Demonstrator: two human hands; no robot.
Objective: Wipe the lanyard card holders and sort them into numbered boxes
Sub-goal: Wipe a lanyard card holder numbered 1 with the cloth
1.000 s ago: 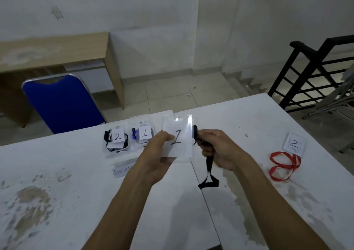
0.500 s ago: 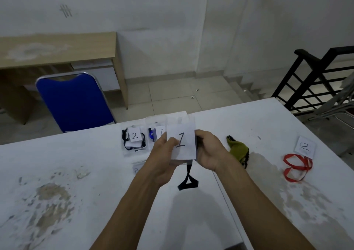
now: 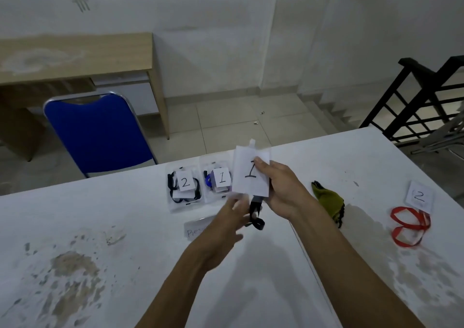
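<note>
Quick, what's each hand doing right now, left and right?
Left hand: blurred, fingers at the black lanyard; grip cannot be told.
Right hand: holding the card holder marked 1.

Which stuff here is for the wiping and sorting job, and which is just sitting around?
For the job: card holder marked 1 in the right hand, left hand, box 2, box 1, green cloth, red lanyard.

Just there: blue chair, wooden desk, black railing.
</note>
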